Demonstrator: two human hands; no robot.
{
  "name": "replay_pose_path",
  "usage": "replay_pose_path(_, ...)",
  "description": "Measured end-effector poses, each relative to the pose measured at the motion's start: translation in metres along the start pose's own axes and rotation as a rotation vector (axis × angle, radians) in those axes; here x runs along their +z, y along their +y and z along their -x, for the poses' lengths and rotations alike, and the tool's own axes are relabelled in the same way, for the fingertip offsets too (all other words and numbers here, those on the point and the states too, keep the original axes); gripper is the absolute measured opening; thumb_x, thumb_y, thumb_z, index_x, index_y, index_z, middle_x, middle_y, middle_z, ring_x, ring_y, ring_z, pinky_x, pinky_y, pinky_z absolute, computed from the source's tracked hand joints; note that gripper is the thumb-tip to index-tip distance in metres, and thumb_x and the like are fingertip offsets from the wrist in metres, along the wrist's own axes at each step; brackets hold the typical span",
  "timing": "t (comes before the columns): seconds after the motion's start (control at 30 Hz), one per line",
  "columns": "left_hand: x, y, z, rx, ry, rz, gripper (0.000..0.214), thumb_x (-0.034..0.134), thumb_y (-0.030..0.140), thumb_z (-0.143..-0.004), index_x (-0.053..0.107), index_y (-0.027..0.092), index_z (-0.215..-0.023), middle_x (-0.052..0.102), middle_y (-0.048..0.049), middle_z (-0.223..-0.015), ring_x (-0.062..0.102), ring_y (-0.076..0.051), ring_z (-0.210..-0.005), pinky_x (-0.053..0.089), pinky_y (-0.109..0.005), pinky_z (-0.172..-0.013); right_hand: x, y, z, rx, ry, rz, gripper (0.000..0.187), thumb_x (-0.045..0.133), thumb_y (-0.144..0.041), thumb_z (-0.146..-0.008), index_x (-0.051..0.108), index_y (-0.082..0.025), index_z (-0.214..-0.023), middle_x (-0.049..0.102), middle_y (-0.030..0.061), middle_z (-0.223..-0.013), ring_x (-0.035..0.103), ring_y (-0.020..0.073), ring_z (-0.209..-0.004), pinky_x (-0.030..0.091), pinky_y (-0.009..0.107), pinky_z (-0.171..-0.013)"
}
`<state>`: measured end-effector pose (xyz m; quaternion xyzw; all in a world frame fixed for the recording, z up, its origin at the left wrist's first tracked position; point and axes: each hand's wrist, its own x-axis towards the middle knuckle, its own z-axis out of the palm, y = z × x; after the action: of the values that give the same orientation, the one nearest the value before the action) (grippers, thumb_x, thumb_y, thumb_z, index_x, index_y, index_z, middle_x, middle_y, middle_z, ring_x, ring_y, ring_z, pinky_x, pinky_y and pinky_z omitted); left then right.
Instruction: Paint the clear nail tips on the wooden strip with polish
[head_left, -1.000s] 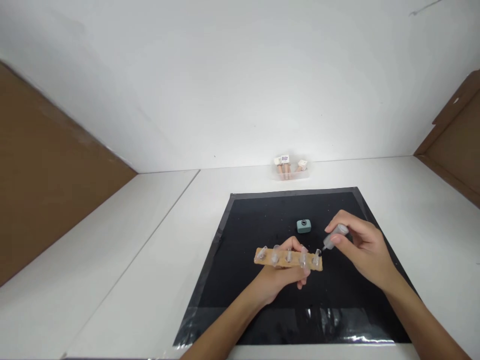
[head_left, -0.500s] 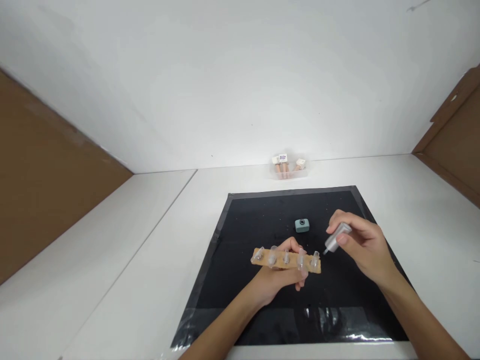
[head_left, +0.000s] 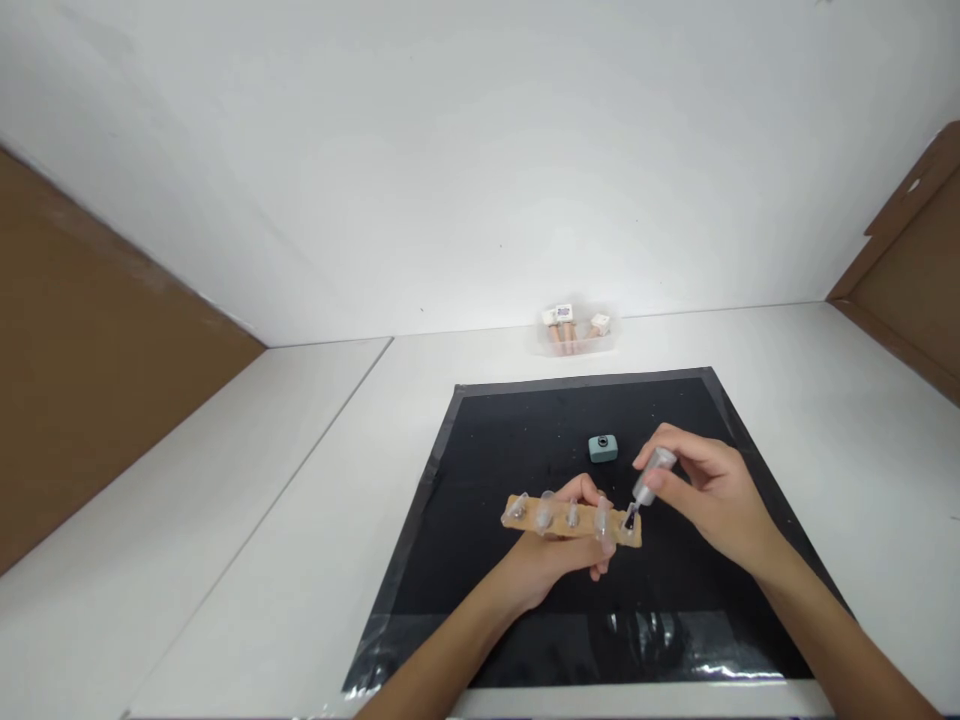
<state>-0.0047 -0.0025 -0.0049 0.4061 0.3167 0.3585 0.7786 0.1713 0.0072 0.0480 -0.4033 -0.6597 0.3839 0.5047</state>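
My left hand is closed on a tan strip, held level above the black mat. Several clear false nail tips stand in a row along it. Pinched between thumb and fingers, a grey nail polish brush is in my right hand. Its dark bristles meet the rightmost nail tip. A squat teal nail polish bottle with its neck uncapped stands on the mat, just beyond both hands.
The black mat is taped to a white table. Behind it, a clear plastic tray holds several small items with white tops and pinkish stems. Brown cardboard panels flank the table, and a white wall rises at the back.
My right hand has moved left with the nail polish brush, bringing its bristles onto the rightmost nail tip. The left hand and the strip stay almost still.
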Motion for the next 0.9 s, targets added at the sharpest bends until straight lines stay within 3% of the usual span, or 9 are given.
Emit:
replay_pose_path(0.1, 0.0002, 0.0006, -0.0002, -0.002, 0.011, 0.004, 0.040, 0.079, 0.029, -0.056, 0.044, 0.018, -0.071, 0.055, 0.0057, -0.057, 0.049, -0.006, -0.045, 0.039, -0.016, -0.041, -0.0012, 0.0036, -0.0002, 0.090, 0.091, -0.034, 0.022, 0.063, -0.040, -0.079, 0.063, -0.019, -0.070, 0.054, -0.0020, -0.055, 0.046, 0.0104, -0.048, 0.039, 0.023, -0.048)
replay_pose_path(0.23, 0.0008, 0.0014, -0.0004, -0.001, 0.018, 0.020, 0.041, 0.079, 0.030, -0.056, 0.043, 0.018, -0.071, 0.054, 0.0061, -0.056, 0.049, -0.006, -0.045, 0.039, -0.016, -0.041, -0.0037, 0.0062, -0.0005, 0.185, 0.043, -0.263, 0.025, 0.059, -0.045, -0.081, 0.066, -0.020, -0.080, 0.048, -0.0043, -0.053, 0.036, 0.0074, -0.041, 0.031, 0.022, -0.041)
replay_pose_path(0.53, 0.0034, 0.0038, 0.0000, 0.002, 0.051, 0.013, 0.042, 0.080, 0.031, -0.055, 0.042, 0.018, -0.070, 0.054, 0.0061, -0.058, 0.049, -0.005, -0.045, 0.039, -0.017, -0.041, -0.0010, 0.0056, -0.0008, 0.306, 0.043, -0.553, 0.029, 0.072, -0.043, -0.070, 0.056, -0.019, -0.062, 0.046, -0.0035, -0.060, 0.043, 0.0116, -0.059, 0.038, 0.024, -0.059)
replay_pose_path(0.7, 0.0009, 0.0012, -0.0003, 0.020, 0.060, 0.002, 0.041, 0.079, 0.029, -0.056, 0.043, 0.018, -0.071, 0.054, 0.0060, -0.060, 0.049, -0.005, -0.045, 0.040, -0.017, -0.041, 0.0000, 0.0061, -0.0001, 0.331, 0.091, -0.603, 0.023, 0.078, -0.036, -0.064, 0.060, -0.020, -0.067, 0.047, -0.0038, -0.064, 0.041, 0.0103, -0.059, 0.038, 0.023, -0.060)
replay_pose_path(0.9, 0.0035, 0.0039, 0.0000, 0.018, 0.095, -0.033, 0.042, 0.080, 0.029, -0.054, 0.042, 0.018, -0.070, 0.055, 0.0057, -0.062, 0.049, -0.005, -0.045, 0.040, -0.017, -0.042, -0.0017, 0.0065, 0.0015, 0.320, -0.079, -0.561, 0.019, 0.074, -0.036, -0.069, 0.064, -0.021, -0.068, 0.051, -0.0021, -0.065, 0.046, 0.0113, -0.062, 0.038, 0.022, -0.058)
